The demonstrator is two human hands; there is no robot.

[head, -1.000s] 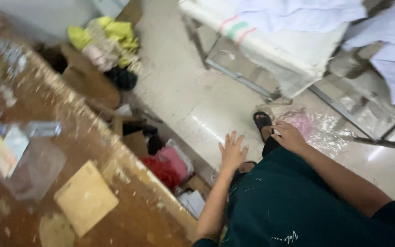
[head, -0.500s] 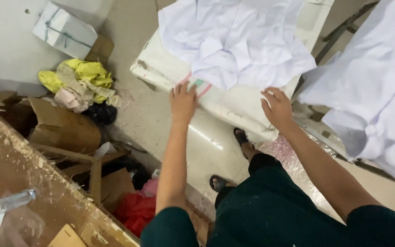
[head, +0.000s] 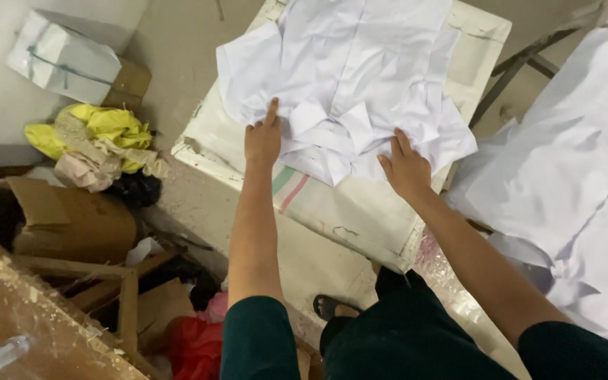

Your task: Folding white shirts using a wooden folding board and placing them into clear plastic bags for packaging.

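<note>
A white collared shirt (head: 346, 70) lies crumpled on a padded ironing table (head: 360, 211) with a worn cream cover. My left hand (head: 262, 137) rests flat on the shirt's near left edge, fingers pointing away from me. My right hand (head: 406, 165) presses on the shirt's near right edge, by the collar, fingers spread. Neither hand has closed around the cloth. Both arms wear short dark green sleeves.
More white fabric (head: 571, 183) is heaped at the right. Left of the table lie a yellow and pink cloth pile (head: 96, 144), a wrapped white bundle (head: 61, 60), cardboard boxes (head: 72, 218) and a red bag (head: 195, 348). A dusty wooden table (head: 15, 309) stands at lower left.
My view has swung up from the floor to the ironing table. Both hands rose from my lap, reached forward and now lie on the white shirt.
</note>
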